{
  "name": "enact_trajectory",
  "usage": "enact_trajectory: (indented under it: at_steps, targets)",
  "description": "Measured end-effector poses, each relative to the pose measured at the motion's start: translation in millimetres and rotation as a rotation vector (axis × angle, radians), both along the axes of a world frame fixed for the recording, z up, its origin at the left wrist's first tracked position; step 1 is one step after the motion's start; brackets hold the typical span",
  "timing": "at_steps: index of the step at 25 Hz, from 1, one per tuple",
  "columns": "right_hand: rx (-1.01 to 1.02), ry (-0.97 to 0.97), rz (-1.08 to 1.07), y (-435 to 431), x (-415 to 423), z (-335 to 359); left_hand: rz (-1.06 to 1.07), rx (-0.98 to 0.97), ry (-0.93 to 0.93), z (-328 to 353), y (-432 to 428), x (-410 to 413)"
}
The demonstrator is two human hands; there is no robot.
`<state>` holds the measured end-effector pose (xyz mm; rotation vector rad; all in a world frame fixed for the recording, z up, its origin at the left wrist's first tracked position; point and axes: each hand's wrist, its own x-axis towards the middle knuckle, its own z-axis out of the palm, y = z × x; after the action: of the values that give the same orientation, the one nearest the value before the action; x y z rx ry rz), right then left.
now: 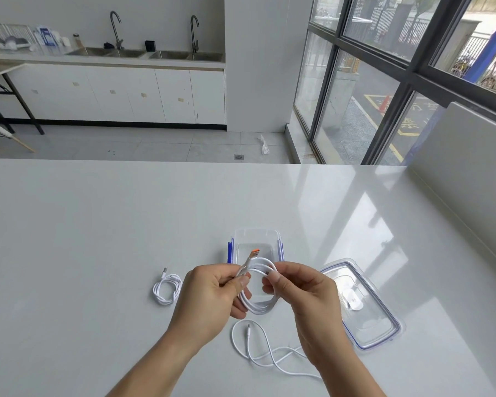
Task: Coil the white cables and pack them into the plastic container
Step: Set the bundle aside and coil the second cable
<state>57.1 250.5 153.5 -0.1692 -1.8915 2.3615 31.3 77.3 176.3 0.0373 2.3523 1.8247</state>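
Above the worktop [98,224], just nearer than the open plastic container [257,231], the left hand [212,293] and right hand [301,293] pinch a coiled white cable [259,306] with curled fingers [279,283], with a second coil [166,289] lying to the left.

Three white cables are in view: one held coil [258,306], one small coil [166,289] lying on the worktop [98,239], and one loose cable [249,332] spread uncoiled. There is one plastic container [257,234] and one lid [367,319]. Two hands show: the left hand [212,293] and the right hand [304,290]. The far counter has two taps, a first tap [115,27] and a second tap [194,30].
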Motion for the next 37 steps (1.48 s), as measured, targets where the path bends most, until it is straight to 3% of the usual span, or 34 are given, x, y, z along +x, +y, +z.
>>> enact_trajectory:
  at_steps: [5,10,12,15,16,18,21,25,29,33,37]
  targets:
    - [-0.172,-0.032,-0.072,-3.8,-3.4,1.4,-0.009,0.031,-0.029,-6.2,1.1,-2.6]
    - [-0.159,-0.063,-0.015,-6.6,-7.0,5.0,0.008,0.015,-0.014,-9.3,-0.2,-5.4]
    - [0.05,-0.005,-0.043,-10.9,-7.8,4.6,0.023,-0.045,0.036,-11.3,-1.6,-4.3]
    - [0.548,0.107,-0.111,-20.0,-6.5,-2.8,0.018,-0.086,0.077,-15.5,-4.6,0.0]
    - [0.599,0.122,-0.128,-23.8,-4.8,-2.4,0.017,-0.073,0.064,-16.4,-6.0,0.6]
    - [0.463,0.105,-0.181,-28.5,-2.7,-2.0,0.015,-0.04,0.035,-17.4,-7.3,-0.9]
    - [-0.033,0.009,-0.256,-34.9,-1.0,0.6,0.008,-0.029,0.039,-19.3,-7.9,-3.3]
    - [-0.239,-0.088,-0.221,-34.8,-0.4,6.3,-0.008,0.002,0.03,-23.0,-9.3,-0.5]
    - [-0.505,-0.224,-0.055,-30.3,-1.9,13.4,0.017,-0.011,0.032,-23.4,-9.6,-1.3]
    - [-0.296,-0.124,0.048,-24.5,-3.7,13.3,0.048,0.034,-0.036,-17.4,-9.9,-2.5]
    - [0.264,-0.021,0.064,-17.8,-3.4,12.1,0.081,0.046,-0.027,-13.2,-10.6,-2.0]
